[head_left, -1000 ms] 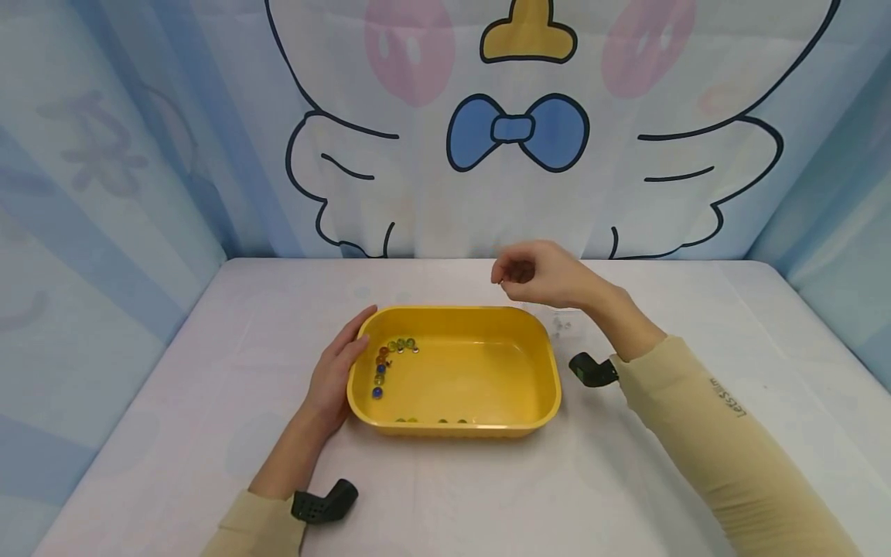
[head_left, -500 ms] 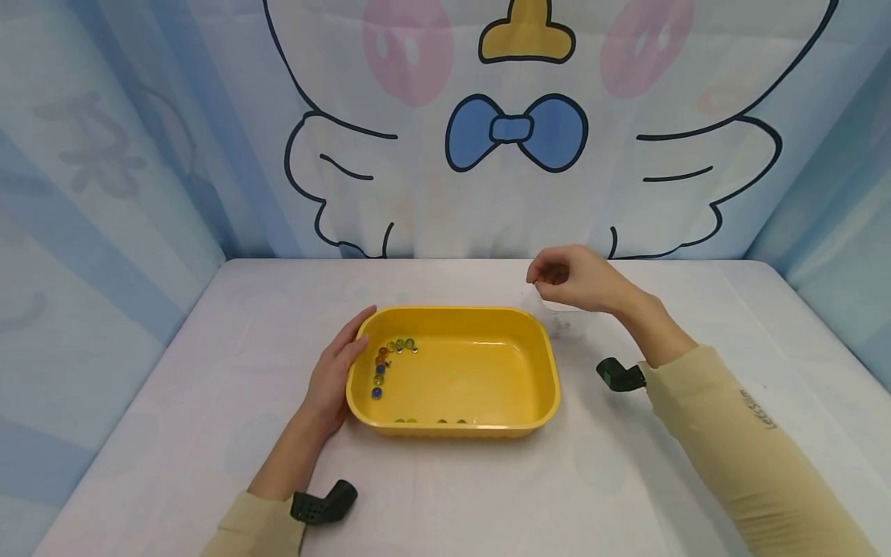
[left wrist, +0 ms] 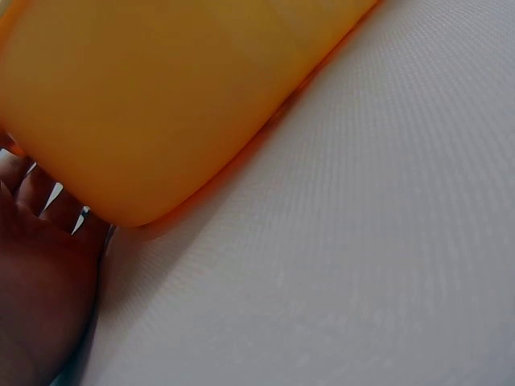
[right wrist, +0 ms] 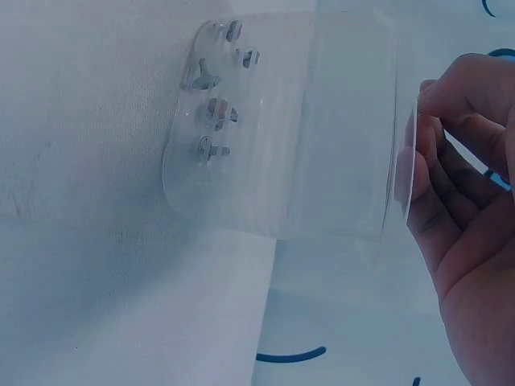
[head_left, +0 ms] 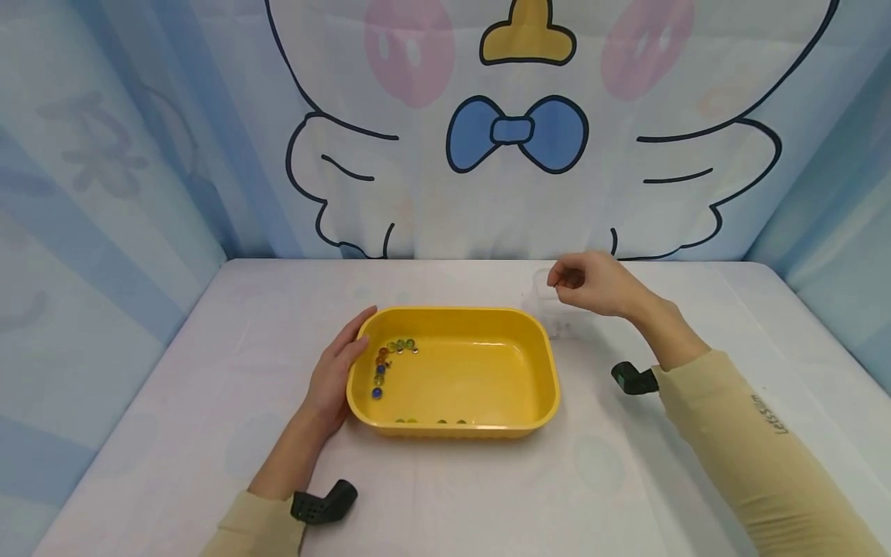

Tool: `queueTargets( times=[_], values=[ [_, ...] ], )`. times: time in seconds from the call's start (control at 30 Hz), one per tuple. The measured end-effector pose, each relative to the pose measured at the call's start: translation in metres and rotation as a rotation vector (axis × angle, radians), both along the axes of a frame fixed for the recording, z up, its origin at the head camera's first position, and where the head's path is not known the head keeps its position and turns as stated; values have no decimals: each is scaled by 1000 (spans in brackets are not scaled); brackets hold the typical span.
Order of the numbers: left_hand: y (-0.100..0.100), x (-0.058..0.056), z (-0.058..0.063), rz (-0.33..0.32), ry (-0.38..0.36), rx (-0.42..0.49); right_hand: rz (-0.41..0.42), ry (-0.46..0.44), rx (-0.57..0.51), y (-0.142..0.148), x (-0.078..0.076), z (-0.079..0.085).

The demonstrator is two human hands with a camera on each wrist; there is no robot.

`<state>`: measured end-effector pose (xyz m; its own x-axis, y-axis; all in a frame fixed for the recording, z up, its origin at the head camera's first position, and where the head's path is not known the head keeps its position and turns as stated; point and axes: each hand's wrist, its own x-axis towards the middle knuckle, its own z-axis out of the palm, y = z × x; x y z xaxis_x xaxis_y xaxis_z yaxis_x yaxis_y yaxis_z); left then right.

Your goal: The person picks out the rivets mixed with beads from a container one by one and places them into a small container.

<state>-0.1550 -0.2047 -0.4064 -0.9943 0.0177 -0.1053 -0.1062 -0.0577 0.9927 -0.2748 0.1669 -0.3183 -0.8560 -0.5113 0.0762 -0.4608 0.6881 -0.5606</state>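
Observation:
My left hand [head_left: 336, 371] grips the left end of a yellow plastic tray [head_left: 452, 430], thumb at its rim and fingers along the outer wall. Glass marbles [head_left: 377, 393] in blue, amber and green-yellow line the tray's left side. Small silver pieces [head_left: 415, 350] lie beside them. My right hand [head_left: 599, 285] is over the mouth of a clear plastic cup [right wrist: 346, 121], fingertips together at a tiny speck-like object, mostly hidden. Several small metal studs [right wrist: 206, 149] with round heads and short stems rest in the cup's bottom.
The white-clothed table [head_left: 445, 495] ends at a printed curtain [head_left: 431, 209] behind the cup. Side curtains stand left and right. A few more marbles [head_left: 411, 422] show at the tray's near wall. Black wrist cameras [head_left: 325, 503] sit on both forearms.
My right hand has moved to the right, from behind the tray to over the clear cup, with its fingertips still together. The left hand and the tray stay in place.

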Motion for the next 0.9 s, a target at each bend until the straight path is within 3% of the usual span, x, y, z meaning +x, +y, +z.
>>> queueTargets(
  times=[0.9],
  values=[
    [0, 1, -2, -1, 11, 8, -39, 52, -61, -1, 3, 3]
  ],
)
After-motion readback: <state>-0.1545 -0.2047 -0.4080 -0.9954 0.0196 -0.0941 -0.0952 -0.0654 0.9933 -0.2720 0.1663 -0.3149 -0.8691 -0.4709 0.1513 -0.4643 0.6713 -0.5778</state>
